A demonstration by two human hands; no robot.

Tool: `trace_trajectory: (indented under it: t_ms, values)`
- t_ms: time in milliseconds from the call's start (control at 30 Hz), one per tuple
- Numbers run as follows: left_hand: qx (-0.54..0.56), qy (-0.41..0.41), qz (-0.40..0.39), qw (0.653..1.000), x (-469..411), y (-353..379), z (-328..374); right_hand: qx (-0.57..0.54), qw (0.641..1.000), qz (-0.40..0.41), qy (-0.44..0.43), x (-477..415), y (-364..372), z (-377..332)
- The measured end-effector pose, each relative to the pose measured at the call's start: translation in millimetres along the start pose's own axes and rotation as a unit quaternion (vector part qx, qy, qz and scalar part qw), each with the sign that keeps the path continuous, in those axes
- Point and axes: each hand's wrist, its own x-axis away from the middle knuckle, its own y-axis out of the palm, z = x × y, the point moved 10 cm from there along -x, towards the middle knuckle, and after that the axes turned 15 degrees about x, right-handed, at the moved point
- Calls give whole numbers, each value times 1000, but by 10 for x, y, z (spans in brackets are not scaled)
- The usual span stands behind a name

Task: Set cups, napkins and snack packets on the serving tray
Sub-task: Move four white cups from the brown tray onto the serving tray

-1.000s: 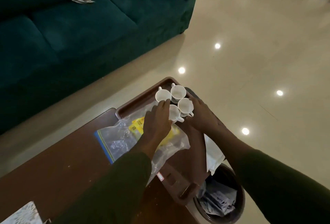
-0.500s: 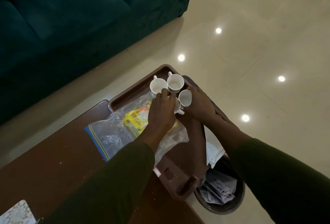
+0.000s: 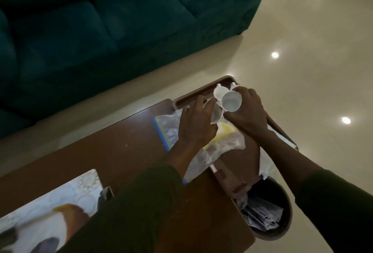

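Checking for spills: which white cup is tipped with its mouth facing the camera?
The cup in the right hand, white cup: its open inside faces the camera, lifted above the others.

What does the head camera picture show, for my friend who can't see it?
Two hands lift white cups over a brown serving tray on a table: the right hand tilts one cup, the left hand grips another. A clear plastic bag lies underneath.

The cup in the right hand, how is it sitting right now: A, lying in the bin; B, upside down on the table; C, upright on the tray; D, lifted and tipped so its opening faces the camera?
D: the right hand holds the cup up above the tray, tipped so its white inside shows.
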Motion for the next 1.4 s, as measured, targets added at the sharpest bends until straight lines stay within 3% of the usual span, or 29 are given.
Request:
trace_trajectory:
  t_ms: [400,700,900,1200,1300,1400]
  values:
    - [-23,-160,80,984,2293,-1647,-1816,-73,980,-80,-168,1241,1043,-2758]
    - [-32,-292,110,949,3862,-2415,-2879,-70,950,-180,-245,2241,1668,-4126]
    - [1,-376,140,916,4685,-2498,-3446,37,918,-256,-299,2952,2262,-4502]
    - [24,-397,159,904,4838,-2389,-3672,90,899,-215,-370,3251,2528,-4761]
    - [-16,-377,112,919,4816,-2393,-3659,111,885,-234,-386,3322,2484,-4807]
    - [-11,-289,49,956,4758,-2395,-3597,63,927,-200,-311,3298,2316,-4706]
